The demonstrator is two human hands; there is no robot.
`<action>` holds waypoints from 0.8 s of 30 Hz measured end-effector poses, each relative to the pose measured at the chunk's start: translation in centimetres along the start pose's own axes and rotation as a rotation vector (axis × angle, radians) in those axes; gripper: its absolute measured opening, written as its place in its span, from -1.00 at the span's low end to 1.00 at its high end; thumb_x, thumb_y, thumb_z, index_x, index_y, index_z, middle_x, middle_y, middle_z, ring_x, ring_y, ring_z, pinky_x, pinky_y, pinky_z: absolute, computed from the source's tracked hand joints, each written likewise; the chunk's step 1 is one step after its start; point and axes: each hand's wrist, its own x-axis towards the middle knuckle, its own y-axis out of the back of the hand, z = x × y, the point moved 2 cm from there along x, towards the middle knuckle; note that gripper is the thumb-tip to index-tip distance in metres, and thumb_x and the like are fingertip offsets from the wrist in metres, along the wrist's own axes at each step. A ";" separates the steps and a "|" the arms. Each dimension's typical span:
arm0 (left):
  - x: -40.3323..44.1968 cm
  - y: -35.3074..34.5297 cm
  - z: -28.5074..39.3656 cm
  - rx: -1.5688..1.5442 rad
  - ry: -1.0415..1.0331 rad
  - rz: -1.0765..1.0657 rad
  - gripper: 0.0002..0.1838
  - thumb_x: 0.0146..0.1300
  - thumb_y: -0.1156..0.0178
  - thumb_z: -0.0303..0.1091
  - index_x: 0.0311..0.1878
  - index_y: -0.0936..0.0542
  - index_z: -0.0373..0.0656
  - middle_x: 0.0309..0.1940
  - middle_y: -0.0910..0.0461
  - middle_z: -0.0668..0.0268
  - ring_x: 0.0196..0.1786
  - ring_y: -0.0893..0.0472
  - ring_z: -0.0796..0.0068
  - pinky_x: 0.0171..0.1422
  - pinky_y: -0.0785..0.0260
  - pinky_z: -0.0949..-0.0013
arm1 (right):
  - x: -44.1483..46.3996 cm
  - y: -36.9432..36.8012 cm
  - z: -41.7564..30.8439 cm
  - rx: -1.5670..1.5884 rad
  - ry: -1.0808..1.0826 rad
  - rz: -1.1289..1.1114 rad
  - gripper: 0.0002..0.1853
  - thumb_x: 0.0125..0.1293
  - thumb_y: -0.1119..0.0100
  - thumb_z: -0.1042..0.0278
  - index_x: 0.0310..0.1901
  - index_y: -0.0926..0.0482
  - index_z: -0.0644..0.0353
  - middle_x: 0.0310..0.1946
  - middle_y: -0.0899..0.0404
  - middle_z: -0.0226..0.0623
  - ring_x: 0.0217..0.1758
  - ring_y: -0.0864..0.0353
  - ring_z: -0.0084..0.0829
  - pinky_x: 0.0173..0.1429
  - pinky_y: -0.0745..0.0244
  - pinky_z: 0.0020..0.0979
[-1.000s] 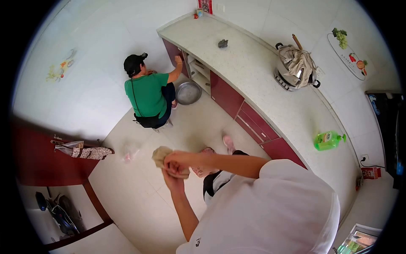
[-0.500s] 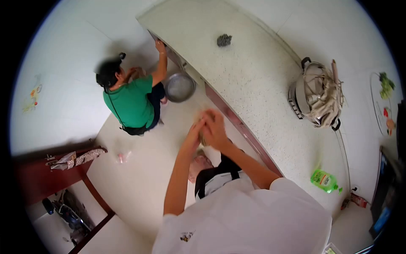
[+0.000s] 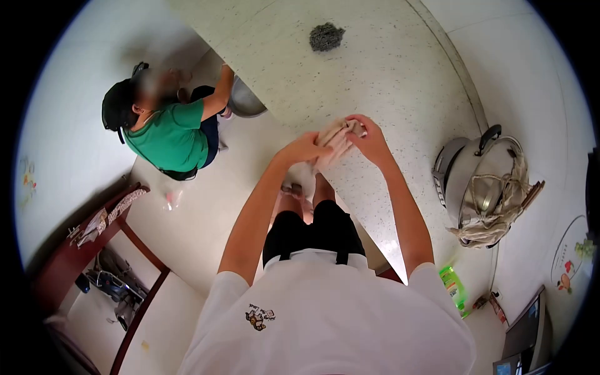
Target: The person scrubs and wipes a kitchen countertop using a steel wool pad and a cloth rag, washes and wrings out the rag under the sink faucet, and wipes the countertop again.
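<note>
A crumpled beige cloth [image 3: 335, 142] is held between my two hands over the edge of the speckled countertop [image 3: 400, 81]. My left hand [image 3: 302, 149] grips the cloth's left side, its thumb lying on it. On the right side, my right hand [image 3: 371, 139] has its fingers closed round the cloth's upper corner. A dark steel wool scrubber [image 3: 326, 37] lies farther up on the counter, touched by neither hand.
A person in a green shirt [image 3: 172, 139] squats at the left by a metal basin [image 3: 245, 100], one arm reaching to the counter's side. A large pot [image 3: 478, 175] with cloth on its lid stands right. A green bottle [image 3: 453, 287] lies lower right.
My hands have moved from over the floor to the counter's edge with the cloth, and have come farther apart. The view has turned and come closer to the counter.
</note>
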 end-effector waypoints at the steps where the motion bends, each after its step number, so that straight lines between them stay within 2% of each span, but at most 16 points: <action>1: 0.1 1.1 -1.7 0.039 0.044 0.150 -0.57 0.03 -0.29 -0.28 -0.03 -0.51 -0.28 -0.26 -0.59 0.25 -0.27 -0.53 0.51 -0.13 -0.40 0.48 | 1.0 -0.3 0.6 -0.147 0.111 0.116 -0.62 0.10 -0.19 0.50 0.02 -0.49 0.16 0.01 -0.46 -0.28 0.03 -0.44 -0.28 0.08 -0.36 -0.31; 2: 0.0 1.7 -3.2 0.038 0.050 0.162 -0.57 0.03 -0.29 -0.28 -0.03 -0.51 -0.28 -0.26 -0.59 0.25 -0.27 -0.53 0.51 -0.13 -0.40 0.48 | 1.9 -0.7 0.8 -0.293 0.230 0.237 -0.58 0.09 -0.20 0.49 0.05 -0.46 0.14 0.07 -0.41 -0.21 0.08 -0.40 -0.20 0.14 -0.32 -0.25; 3: -0.5 2.6 -4.7 0.086 -0.019 0.418 -0.65 0.05 -0.26 -0.31 -0.11 -0.54 -0.28 -0.32 -0.59 0.26 -0.34 -0.54 0.51 -0.21 -0.40 0.47 | 2.2 -1.7 1.4 -0.288 0.231 0.228 -0.58 0.09 -0.20 0.49 0.05 -0.46 0.14 0.07 -0.41 -0.21 0.08 -0.40 -0.20 0.14 -0.32 -0.25; 4: -1.3 3.2 -5.5 0.137 -0.089 0.671 -0.74 0.08 -0.24 -0.34 -0.18 -0.56 -0.27 -0.39 -0.59 0.26 -0.40 -0.54 0.51 -0.30 -0.41 0.46 | 2.2 -2.7 1.6 -0.524 0.223 0.438 -0.49 0.09 -0.23 0.41 0.13 -0.39 0.14 0.14 -0.31 -0.11 0.16 -0.30 -0.10 0.23 -0.20 -0.14; 5: -1.6 3.5 -5.7 0.137 -0.089 0.676 -0.74 0.08 -0.24 -0.34 -0.18 -0.56 -0.27 -0.39 -0.59 0.26 -0.40 -0.54 0.51 -0.30 -0.41 0.46 | 2.1 -3.4 1.1 -0.762 0.218 0.653 -0.40 0.08 -0.25 0.33 0.20 -0.32 0.13 0.21 -0.21 -0.02 0.24 -0.20 0.00 0.32 -0.07 -0.03; 6: -2.0 3.7 -6.0 0.116 -0.072 0.756 -0.77 0.08 -0.23 -0.36 -0.22 -0.56 -0.28 -0.41 -0.59 0.26 -0.40 -0.54 0.51 -0.29 -0.39 0.46 | 2.1 -4.2 0.8 -0.762 0.222 0.650 -0.40 0.08 -0.25 0.33 0.20 -0.32 0.13 0.21 -0.21 -0.02 0.24 -0.20 0.00 0.32 -0.07 -0.03; 8: -2.6 3.8 -7.6 0.091 -0.041 0.831 -0.80 0.08 -0.22 -0.38 -0.26 -0.55 -0.28 -0.44 -0.58 0.26 -0.39 -0.53 0.51 -0.28 -0.38 0.46 | 1.2 -5.7 -0.3 -0.763 0.264 0.613 -0.20 0.08 -0.27 0.15 0.33 -0.13 0.16 0.30 0.00 0.08 0.37 0.05 0.08 0.40 0.21 0.12; 9: -2.7 3.9 -8.4 -0.018 -0.069 0.892 -0.83 0.11 -0.19 -0.40 -0.27 -0.55 -0.28 -0.46 -0.57 0.28 -0.41 -0.52 0.52 -0.29 -0.37 0.46 | 1.4 -6.3 0.7 -0.732 0.285 0.588 -0.12 0.08 -0.25 0.05 0.36 -0.06 0.23 0.34 0.05 0.11 0.42 0.13 0.11 0.42 0.28 0.14; 10: -2.8 4.0 -9.6 -0.128 -0.098 0.953 -0.86 0.15 -0.16 -0.41 -0.28 -0.54 -0.28 -0.48 -0.56 0.30 -0.42 -0.51 0.53 -0.30 -0.37 0.46 | 1.8 -6.9 1.5 -0.734 0.280 0.581 -0.12 0.08 -0.25 0.05 0.36 -0.06 0.23 0.34 0.05 0.11 0.42 0.13 0.11 0.42 0.28 0.14; 15: -5.8 3.1 -15.5 -0.324 -0.080 0.857 -0.83 0.25 -0.05 -0.43 -0.14 -0.50 -0.28 -0.46 -0.51 0.35 -0.49 -0.47 0.61 -0.39 -0.33 0.53 | 4.9 -11.1 2.6 -0.805 0.292 0.611 -0.11 0.10 -0.18 0.05 0.35 -0.01 0.36 0.38 0.20 0.21 0.44 0.26 0.21 0.40 0.31 0.19; 19: -9.6 1.0 -18.9 -0.534 0.020 0.797 -0.79 0.30 -0.02 -0.35 -0.10 -0.49 -0.27 -0.43 -0.51 0.36 -0.50 -0.43 0.63 -0.37 -0.33 0.55 | 6.3 -11.9 2.3 -0.837 0.298 0.595 -0.14 0.12 -0.12 0.09 0.35 0.00 0.39 0.37 0.21 0.26 0.44 0.27 0.25 0.39 0.30 0.21; 21: -10.8 0.2 -20.3 -0.561 0.084 0.814 -0.81 0.29 -0.02 -0.38 -0.13 -0.50 -0.27 -0.45 -0.50 0.36 -0.50 -0.42 0.65 -0.38 -0.30 0.57 | 8.4 -12.9 1.8 -0.873 0.303 0.585 -0.19 0.11 -0.10 0.11 0.31 -0.08 0.42 0.36 0.14 0.26 0.42 0.20 0.26 0.38 0.27 0.22; 23: -11.7 -0.4 -21.6 -0.598 0.164 0.822 -0.82 0.29 0.00 -0.40 -0.16 -0.51 -0.26 -0.46 -0.50 0.37 -0.48 -0.41 0.66 -0.38 -0.29 0.58 | 13.5 -15.1 -0.3 -0.711 0.683 0.607 -0.25 0.08 -0.09 0.13 0.26 -0.19 0.43 0.35 0.07 0.23 0.41 0.12 0.24 0.39 0.24 0.22; 24: -11.9 -0.3 -21.4 -0.586 0.164 0.829 -0.82 0.29 0.00 -0.40 -0.16 -0.51 -0.26 -0.46 -0.50 0.37 -0.48 -0.41 0.66 -0.38 -0.29 0.58 | 16.1 -16.6 -2.4 -0.747 0.681 0.593 -0.26 0.06 -0.10 0.14 0.23 -0.22 0.43 0.31 0.00 0.26 0.37 0.04 0.24 0.35 0.18 0.23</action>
